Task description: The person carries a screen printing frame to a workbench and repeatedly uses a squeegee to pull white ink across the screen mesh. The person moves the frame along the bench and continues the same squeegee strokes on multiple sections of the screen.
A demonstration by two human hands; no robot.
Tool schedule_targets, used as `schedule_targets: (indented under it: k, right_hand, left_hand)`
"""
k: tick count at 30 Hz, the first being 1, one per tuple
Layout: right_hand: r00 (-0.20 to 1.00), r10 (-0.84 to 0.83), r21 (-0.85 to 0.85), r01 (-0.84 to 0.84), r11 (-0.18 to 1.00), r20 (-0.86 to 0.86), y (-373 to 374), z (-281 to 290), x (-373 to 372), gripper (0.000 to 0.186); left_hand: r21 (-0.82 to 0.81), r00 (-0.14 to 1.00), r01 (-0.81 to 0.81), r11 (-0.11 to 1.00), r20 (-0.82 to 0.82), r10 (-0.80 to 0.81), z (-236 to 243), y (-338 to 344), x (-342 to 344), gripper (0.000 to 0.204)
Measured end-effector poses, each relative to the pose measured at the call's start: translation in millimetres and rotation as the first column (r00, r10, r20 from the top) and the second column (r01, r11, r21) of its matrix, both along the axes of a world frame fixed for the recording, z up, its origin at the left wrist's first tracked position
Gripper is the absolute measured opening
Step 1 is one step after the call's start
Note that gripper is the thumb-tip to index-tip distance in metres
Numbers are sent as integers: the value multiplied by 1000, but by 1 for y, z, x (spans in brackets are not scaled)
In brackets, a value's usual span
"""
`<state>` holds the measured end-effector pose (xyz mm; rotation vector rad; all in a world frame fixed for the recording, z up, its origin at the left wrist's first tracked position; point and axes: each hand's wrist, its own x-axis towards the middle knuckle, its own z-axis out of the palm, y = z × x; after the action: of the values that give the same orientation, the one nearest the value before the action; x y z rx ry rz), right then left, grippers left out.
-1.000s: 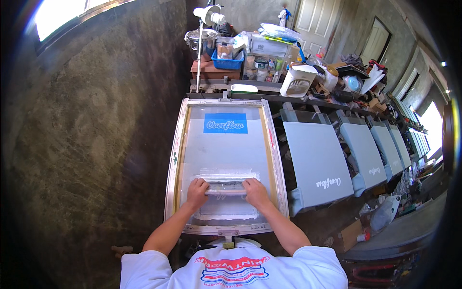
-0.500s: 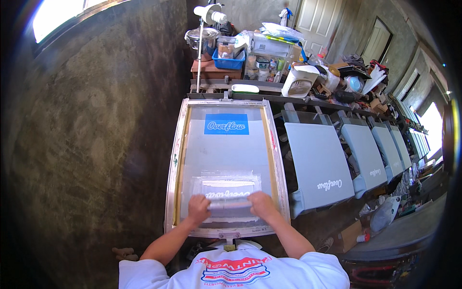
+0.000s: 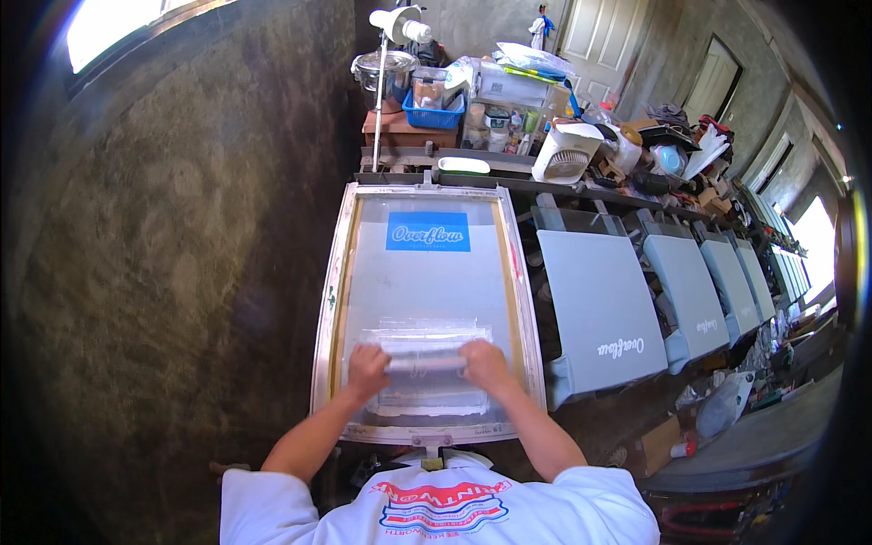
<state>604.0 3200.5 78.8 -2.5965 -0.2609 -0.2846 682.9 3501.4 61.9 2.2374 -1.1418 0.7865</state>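
Observation:
Both my hands grip a squeegee point(image 3: 425, 362), a pale horizontal bar blurred by motion. My left hand point(image 3: 368, 371) is closed round its left end, and my right hand point(image 3: 484, 365) round its right end. The squeegee is over the near half of a screen-printing frame point(image 3: 327, 313), across a taped rectangle smeared with white ink point(image 3: 436, 407). Faint lettering shows just below the bar. At the far end of the mesh is a blue rectangle point(image 3: 427, 232) with light script lettering. The squeegee's blade edge cannot be made out.
To the right, several grey fabric-covered printing boards point(image 3: 599, 300) stand in a row with white lettering. Behind the frame are a small white tray point(image 3: 463, 166), a lamp point(image 3: 400, 27), a blue basket point(image 3: 433, 113) and a white fan point(image 3: 567, 153). A concrete wall point(image 3: 163, 254) rises at left.
Both hands and the squeegee have moved away from me, up the mesh. The bold white lettering and ink band that showed beyond the bar are now fainter or covered.

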Motion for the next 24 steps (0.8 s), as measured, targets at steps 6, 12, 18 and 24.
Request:
schedule_targets:
  k: [6, 12, 18, 24]
  right_hand:
    - [988, 131, -19, -133, 991, -78, 3, 4, -85, 19]
    - [999, -29, -22, 28, 999, -27, -28, 12, 18, 30]
    - [995, -64, -38, 61, 997, -81, -8, -2, -35, 22]
    - [970, 142, -133, -170, 976, -199, 12, 10, -106, 23]
  left_hand:
    - [16, 986, 101, 995, -138, -97, -3, 26, -87, 30]
    - [11, 997, -43, 999, -67, 43, 9, -31, 15, 24]
    - [77, 993, 68, 995, -103, -60, -3, -12, -6, 26]
    - [46, 963, 184, 982, -211, -170, 4, 31, -80, 28]
